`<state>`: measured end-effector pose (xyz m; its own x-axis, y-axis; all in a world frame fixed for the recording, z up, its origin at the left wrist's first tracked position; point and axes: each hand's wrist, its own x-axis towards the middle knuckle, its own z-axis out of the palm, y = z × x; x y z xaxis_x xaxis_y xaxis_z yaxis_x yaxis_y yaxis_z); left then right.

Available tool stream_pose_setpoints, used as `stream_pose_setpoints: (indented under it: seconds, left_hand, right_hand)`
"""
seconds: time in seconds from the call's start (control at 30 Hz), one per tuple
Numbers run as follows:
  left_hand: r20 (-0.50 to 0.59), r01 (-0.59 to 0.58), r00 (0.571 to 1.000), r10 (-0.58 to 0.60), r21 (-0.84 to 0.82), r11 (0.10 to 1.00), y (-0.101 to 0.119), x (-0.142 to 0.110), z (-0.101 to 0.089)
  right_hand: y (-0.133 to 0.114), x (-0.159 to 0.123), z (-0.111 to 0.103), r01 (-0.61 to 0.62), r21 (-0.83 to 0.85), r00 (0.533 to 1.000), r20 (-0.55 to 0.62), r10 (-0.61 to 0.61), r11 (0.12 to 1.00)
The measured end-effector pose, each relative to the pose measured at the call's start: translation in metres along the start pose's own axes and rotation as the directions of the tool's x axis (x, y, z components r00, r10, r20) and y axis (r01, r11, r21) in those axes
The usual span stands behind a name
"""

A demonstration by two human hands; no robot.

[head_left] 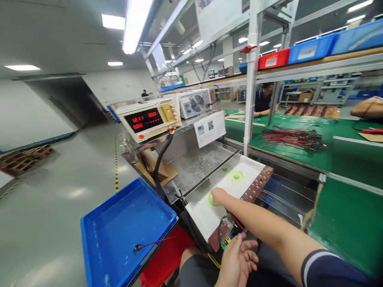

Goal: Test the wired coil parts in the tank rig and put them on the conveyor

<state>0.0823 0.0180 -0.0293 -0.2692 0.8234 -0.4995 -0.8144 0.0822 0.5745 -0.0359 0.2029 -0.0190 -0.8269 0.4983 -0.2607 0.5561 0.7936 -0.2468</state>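
My right hand rests over a pale green ring on the white panel. It looks rounded and bent downward, and its fingers are hidden from me. A second green ring with a round knob lies further up the same panel. Near the panel's front edge, my left hand is palm up with its fingers apart and nothing in it. Just beyond it are a brown terminal board, a small metal part and a red wire.
A blue tray at the left holds a small dark part with red wire. Behind stands a power supply with lit red digits. Bundled red wires lie on a green bench. Co-workers sit beyond.
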Motion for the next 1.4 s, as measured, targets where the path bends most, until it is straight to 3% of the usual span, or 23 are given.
stream_pose_setpoints:
  seconds: [0.13,0.27,0.4,0.57,0.67,0.8,1.07,1.27,1.4]
  left_hand:
    - [-0.121,-0.010,0.993,0.005,-0.040,0.999,0.011,-0.003,0.012]
    - [-0.180,0.017,0.983,-0.032,-0.081,0.997,0.018,0.003,0.027]
    - [-0.171,0.024,0.984,-0.042,-0.107,0.994,0.026,0.008,0.037]
    - [-0.095,-0.023,0.995,0.017,-0.067,0.997,0.050,0.013,0.036]
    - [-0.091,-0.114,0.989,0.115,0.012,0.993,0.067,0.017,0.028]
    - [-0.164,-0.181,0.967,0.197,0.111,0.977,0.083,0.016,0.017]
    - [-0.167,-0.218,0.941,0.293,0.362,0.906,0.086,0.012,-0.003]
    - [-0.166,-0.202,0.924,0.343,0.549,0.811,0.089,0.008,-0.015]
    - [-0.092,-0.194,0.918,0.386,0.744,0.640,0.090,0.005,-0.024]
  right_hand:
    - [0.019,-0.014,-0.015,0.021,0.113,0.998,-0.061,-0.014,0.993]
    - [0.069,-0.045,-0.030,0.112,0.252,0.968,-0.245,-0.048,0.961]
    - [0.129,-0.096,-0.025,0.133,0.380,0.875,-0.478,0.071,0.915]
    - [0.176,-0.132,0.004,0.118,0.461,0.765,-0.607,0.216,0.879]
    - [0.180,-0.127,0.014,0.164,0.469,0.765,-0.616,0.188,0.868]
    - [0.174,-0.112,0.017,0.211,0.451,0.803,-0.586,0.110,0.867]
    - [0.174,-0.108,0.018,0.231,0.503,0.822,-0.559,0.109,0.833]
    - [0.174,-0.107,0.017,0.218,0.507,0.827,-0.550,0.119,0.834]
    - [0.174,-0.108,0.016,0.220,0.512,0.828,-0.548,0.119,0.830]
